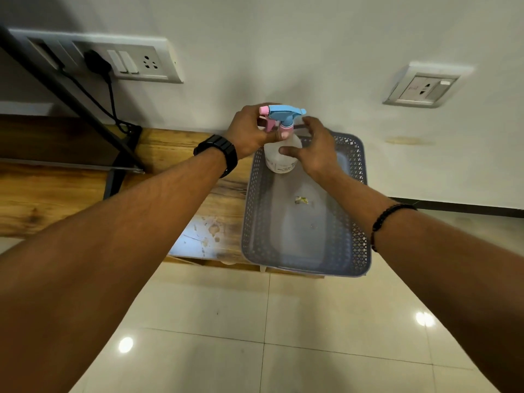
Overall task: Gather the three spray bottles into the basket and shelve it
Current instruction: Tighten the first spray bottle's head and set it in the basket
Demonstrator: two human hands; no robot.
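Spray bottle (282,154): we see one only, clear body, blue head with pink nozzle and pink trigger, upright, at the far end of the basket, near the wall. We cannot tell if its base touches the basket floor or sits just above it.
Left hand (249,134): we see it closed around the bottle's neck and trigger, fingers wrapped, thumb across the pink collar; it holds the bottle.
Right hand (317,148): fingers spread loose, thumb tip touching the clear body from the right side; the other fingers are off the bottle, curled above it beside the blue head. Not a full grip, more a steadying touch.
Basket (360,245): grey plastic, lattice walls, rectangular, on the right end of the table, near edge at the table's front edge. Inside we see a small scrap (301,200) on the floor, mid-basket.
Table (71,199): wood-grain top, scuffed pale patch just left of the basket.
Watch (219,151): black, on left wrist.
Bracelet (382,222): dark beads, on right wrist.
Wall: white, switch panel (136,62) upper left with black plug (96,62) and cable running down; second socket (424,87) upper right.
Floor (255,336): glossy cream tiles, light spots reflected.
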